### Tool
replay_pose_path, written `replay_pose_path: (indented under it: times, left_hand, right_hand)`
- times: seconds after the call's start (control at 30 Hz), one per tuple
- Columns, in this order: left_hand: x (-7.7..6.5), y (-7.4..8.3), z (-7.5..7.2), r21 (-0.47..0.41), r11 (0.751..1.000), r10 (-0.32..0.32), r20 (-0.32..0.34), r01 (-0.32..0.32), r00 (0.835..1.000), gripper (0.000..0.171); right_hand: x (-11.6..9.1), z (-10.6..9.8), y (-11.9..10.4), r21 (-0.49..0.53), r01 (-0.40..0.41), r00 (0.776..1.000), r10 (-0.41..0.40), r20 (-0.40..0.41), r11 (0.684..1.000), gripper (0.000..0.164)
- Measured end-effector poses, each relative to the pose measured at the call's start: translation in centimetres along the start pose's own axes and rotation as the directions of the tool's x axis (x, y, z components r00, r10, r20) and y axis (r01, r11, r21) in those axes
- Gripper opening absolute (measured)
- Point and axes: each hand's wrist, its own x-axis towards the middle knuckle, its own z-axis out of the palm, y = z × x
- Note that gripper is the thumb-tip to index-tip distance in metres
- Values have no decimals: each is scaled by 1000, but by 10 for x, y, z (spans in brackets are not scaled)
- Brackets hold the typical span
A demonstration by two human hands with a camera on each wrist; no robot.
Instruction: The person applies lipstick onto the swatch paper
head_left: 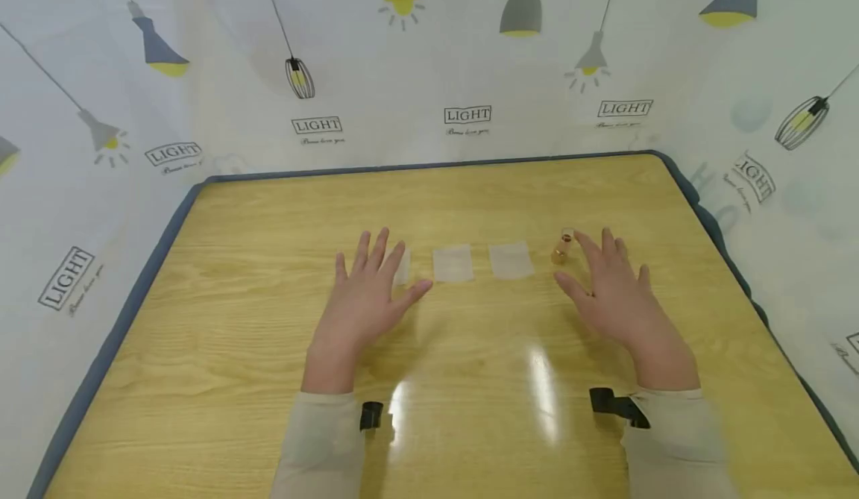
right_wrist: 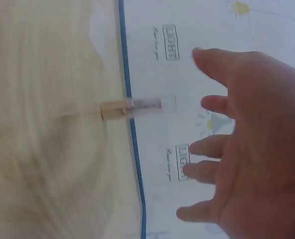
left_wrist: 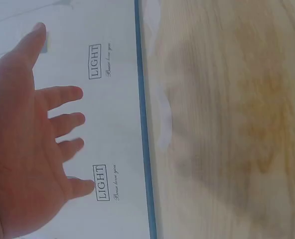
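Note:
My left hand [head_left: 362, 297] is spread above the table, its fingers reaching over a white square sheet [head_left: 403, 268] that it partly covers. Two more such squares, a middle one [head_left: 452, 263] and a right one [head_left: 511, 260], lie in a row beside it. To the right stands a small clear cylindrical vial [right_wrist: 137, 107] with an amber lower part, upright on the table. Close by it, my right hand [head_left: 617, 297] hovers with fingers spread and thumb apart. In the right wrist view a gap shows between the fingers and the vial. Neither hand holds anything.
The wood-grain table [head_left: 235, 335] has a dark blue edge [head_left: 429, 165] along its back and sides. Behind it hangs a white sheet [head_left: 389, 81] printed with lamps and the word LIGHT. Black straps [head_left: 607, 400] sit at both wrists.

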Motion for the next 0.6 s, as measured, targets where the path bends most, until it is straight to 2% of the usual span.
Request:
replay_pose_path:
  times: [0.17, 0.3, 0.43, 0.6]
  left_hand:
    - [15, 17, -8, 15, 997, 83, -41, -82, 996, 81]
    - [33, 44, -8, 37, 983, 184, -81, -181, 980, 68]
    - [52, 80, 3, 17, 962, 275, -81, -274, 958, 58]
    - [76, 125, 28, -104, 949, 297, -31, -299, 954, 50]
  right_hand:
    - [14, -18, 12, 98, 16, 996, -8, -83, 995, 84]
    - [30, -16, 20, 178, -5, 998, 15, -55, 984, 83]
    - [43, -3, 28, 232, -43, 999, 47, -10, 972, 79]
    - [53, 16, 35, 303, -76, 995, 91, -36, 950, 69]
